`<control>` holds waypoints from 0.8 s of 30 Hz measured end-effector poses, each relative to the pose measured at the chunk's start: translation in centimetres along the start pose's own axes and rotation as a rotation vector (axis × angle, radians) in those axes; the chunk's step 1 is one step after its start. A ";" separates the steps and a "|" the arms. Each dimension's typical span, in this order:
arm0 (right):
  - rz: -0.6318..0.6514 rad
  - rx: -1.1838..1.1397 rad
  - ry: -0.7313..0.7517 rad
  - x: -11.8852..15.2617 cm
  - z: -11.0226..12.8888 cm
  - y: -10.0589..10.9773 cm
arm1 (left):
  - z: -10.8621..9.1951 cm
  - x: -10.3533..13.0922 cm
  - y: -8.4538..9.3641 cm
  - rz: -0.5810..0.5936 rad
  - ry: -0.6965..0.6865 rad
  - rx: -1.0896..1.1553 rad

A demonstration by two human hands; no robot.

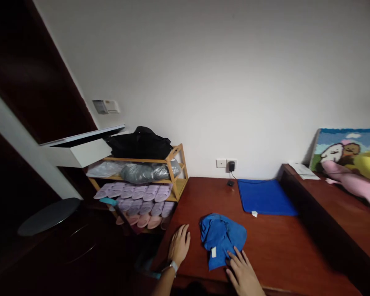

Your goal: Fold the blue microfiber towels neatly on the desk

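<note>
A crumpled blue cloth [222,236] with a small white tag lies on the reddish-brown table [200,197]. My right hand [243,271] rests at its lower right, fingers spread, with the fingertips touching the cloth's edge. To the left of the cloth, my left hand [179,244] lies flat on the tabletop, apart from the cloth and holding nothing. A watch with a light band [172,267] is on my left wrist. Farther back on the table is a flat, neatly laid blue cloth [267,197] with a white tag at its front edge.
A wooden rack [179,181] at left holds slippers [138,192], plastic-wrapped items and a black bag [140,144]. A white box [80,152] juts out beside it. A plugged-in adapter [231,165] trails a cord. On the raised right surface are a pink plush toy [354,181] and a picture [339,144].
</note>
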State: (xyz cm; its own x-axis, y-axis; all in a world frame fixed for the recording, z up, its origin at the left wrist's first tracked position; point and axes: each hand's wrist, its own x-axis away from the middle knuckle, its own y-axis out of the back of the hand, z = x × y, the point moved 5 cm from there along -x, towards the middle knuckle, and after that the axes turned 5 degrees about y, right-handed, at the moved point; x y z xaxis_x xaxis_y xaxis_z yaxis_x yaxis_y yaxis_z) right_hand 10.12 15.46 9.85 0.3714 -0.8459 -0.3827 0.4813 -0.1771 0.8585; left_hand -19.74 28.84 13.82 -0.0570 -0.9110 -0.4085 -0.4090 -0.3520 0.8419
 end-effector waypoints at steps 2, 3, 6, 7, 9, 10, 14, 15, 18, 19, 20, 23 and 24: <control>-0.015 0.046 -0.067 2.8 -1.2 2.5 | -2.9 1.2 0.6 0.005 -0.044 0.064; -0.037 0.080 -0.108 3.8 -1.7 3.6 | -4.8 2.2 0.7 0.015 -0.082 0.097; -0.144 0.170 -0.220 5.2 -1.9 5.8 | -11.8 6.3 0.1 0.134 -0.285 0.176; -0.173 0.180 -0.236 5.2 -1.3 6.0 | -14.1 7.8 -0.3 0.196 -0.359 0.186; -0.200 0.180 -0.231 4.8 0.5 5.5 | -17.4 10.0 -1.2 0.289 -0.421 0.181; -0.203 0.185 -0.225 4.4 1.5 5.0 | -18.4 10.6 -1.5 0.311 -0.403 0.170; -0.208 0.271 -0.256 3.8 3.8 2.9 | -18.8 10.8 -1.3 0.331 -0.290 0.132; -0.205 0.295 -0.257 3.9 3.9 2.6 | -18.4 10.6 -1.0 0.337 -0.289 0.125; -0.172 0.329 -0.230 4.4 3.3 2.0 | -17.2 9.8 0.1 0.333 -0.273 0.093; -0.163 0.318 -0.222 4.5 3.0 1.9 | -16.7 9.6 0.4 0.326 -0.262 0.080; -0.156 0.304 -0.218 4.7 2.8 1.9 | -16.4 9.4 0.7 0.320 -0.253 0.068; -0.177 0.217 -0.220 4.9 2.3 2.3 | -15.7 9.2 1.2 0.308 -0.244 0.039; -0.199 0.150 -0.228 5.0 2.1 2.4 | -15.6 9.2 1.2 0.302 -0.244 0.030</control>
State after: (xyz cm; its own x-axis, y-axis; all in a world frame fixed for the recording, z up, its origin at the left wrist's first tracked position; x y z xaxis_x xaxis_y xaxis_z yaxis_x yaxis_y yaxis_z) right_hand 11.46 9.75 10.75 0.0866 -0.8750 -0.4764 0.3980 -0.4080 0.8217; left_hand -6.60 16.68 16.60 -0.3928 -0.8933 -0.2185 -0.3669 -0.0657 0.9280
